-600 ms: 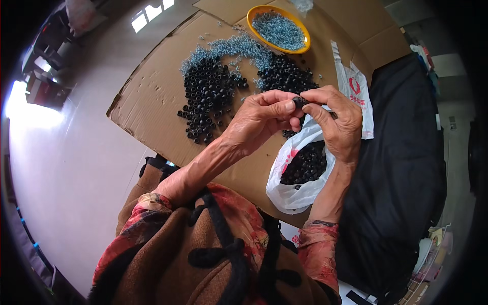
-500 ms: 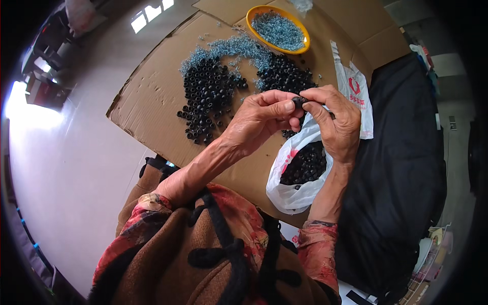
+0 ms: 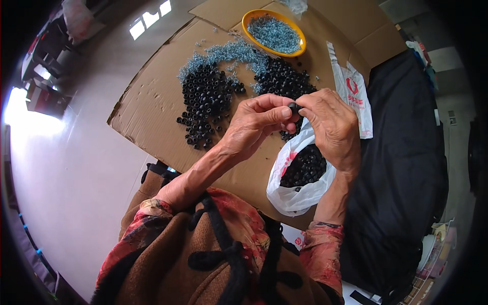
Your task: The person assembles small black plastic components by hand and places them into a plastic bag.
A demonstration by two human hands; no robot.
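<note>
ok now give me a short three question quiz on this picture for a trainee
1. True or false: the bowl is green.
2. Which lies nearer the right hand: a) the bowl, b) the open white bag?
3. Fill in: the left hand pinches a small ____ piece.

Key: 1. False, it is yellow. 2. b. 3. black.

I classify the site as an indoor room arranged for small handwork; from my feed I cannot distinguish home from workshop. Indicators: a cardboard sheet (image 3: 152, 91) forms the work surface; small black caps (image 3: 206, 96) lie on it in heaps; a yellow bowl (image 3: 245, 23) contains tiny blue parts (image 3: 274, 34); window-shaped light patches (image 3: 151, 19) appear on a smooth floor (image 3: 96, 152).
</note>
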